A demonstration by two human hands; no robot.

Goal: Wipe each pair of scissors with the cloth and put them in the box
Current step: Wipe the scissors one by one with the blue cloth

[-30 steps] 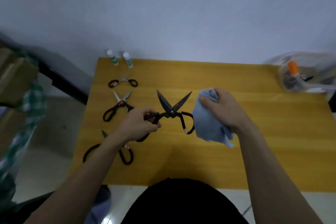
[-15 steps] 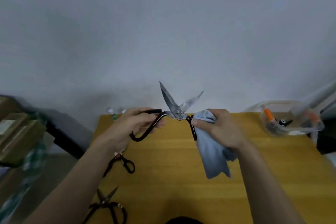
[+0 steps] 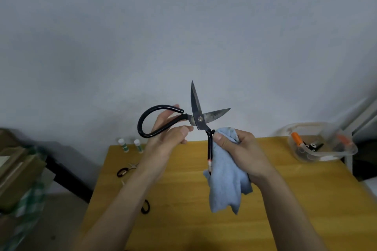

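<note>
left arm hides most of the table scissors.

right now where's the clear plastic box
In the head view the clear plastic box sits at the far right corner of the yellow wooden table, right of the right hand holding the light blue cloth.

Up come the big black scissors off the table, lifted before the wall, blades now pointing upward, as the right hand wraps the blue cloth round the near handle.
</note>
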